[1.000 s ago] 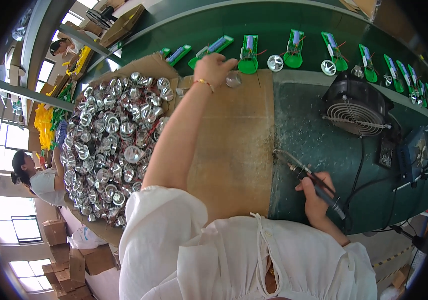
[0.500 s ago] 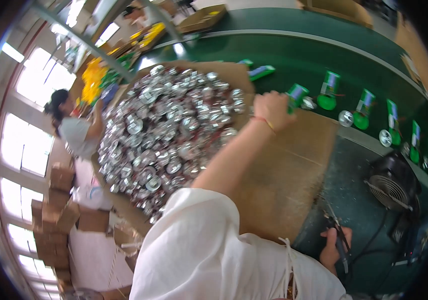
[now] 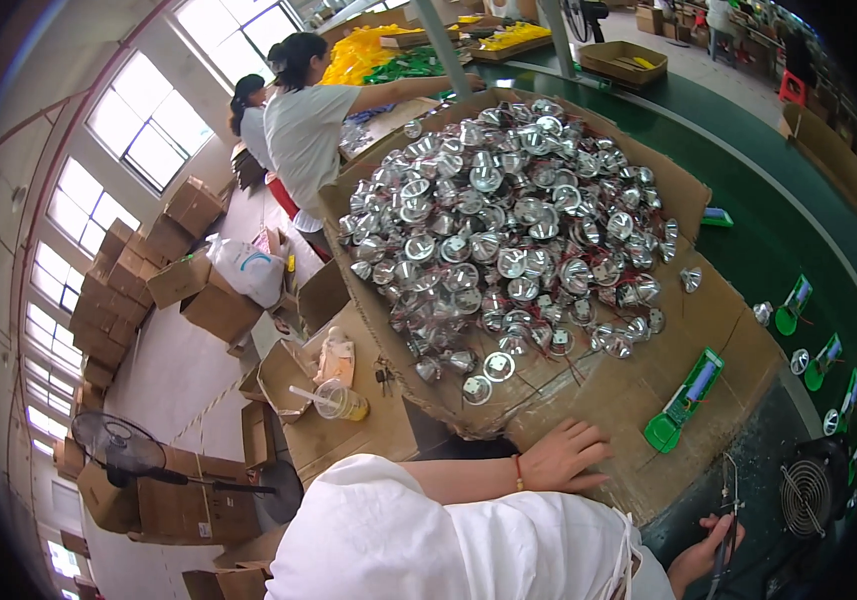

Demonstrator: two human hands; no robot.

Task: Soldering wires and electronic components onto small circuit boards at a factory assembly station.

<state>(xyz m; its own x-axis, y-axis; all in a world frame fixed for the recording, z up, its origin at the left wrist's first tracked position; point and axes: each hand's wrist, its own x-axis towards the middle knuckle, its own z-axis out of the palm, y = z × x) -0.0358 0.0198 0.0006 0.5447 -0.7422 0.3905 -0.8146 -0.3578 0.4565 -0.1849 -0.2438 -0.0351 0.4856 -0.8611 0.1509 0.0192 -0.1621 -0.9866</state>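
Note:
My left hand [image 3: 560, 457] lies palm down on the cardboard sheet [image 3: 638, 465], fingers stretched and holding nothing. To its right on the same sheet rests a green plastic lamp housing [image 3: 685, 400] with a pale purple cell in it. Farther off, a large heap of shiny reflector cups [image 3: 513, 225] with thin red wires fills the cardboard. At the lower right, my right hand [image 3: 710, 548] is closed round a soldering iron [image 3: 724, 530], its thin tip pointing away from me. One loose reflector cup [image 3: 689, 279] sits apart at the heap's right edge.
More green housings [image 3: 820, 362] with reflector cups line the green conveyor on the right. A small black fan [image 3: 806, 497] stands beside my right hand. Left of the heap are a drink cup [image 3: 341, 400], cartons [image 3: 210, 300] and a standing fan [image 3: 118, 445]. Two co-workers [image 3: 303, 130] are beyond.
My left hand has drawn back from the housing at the belt to the near cardboard. A green housing now lies on the sheet. The view has swung left; my right hand still grips the iron.

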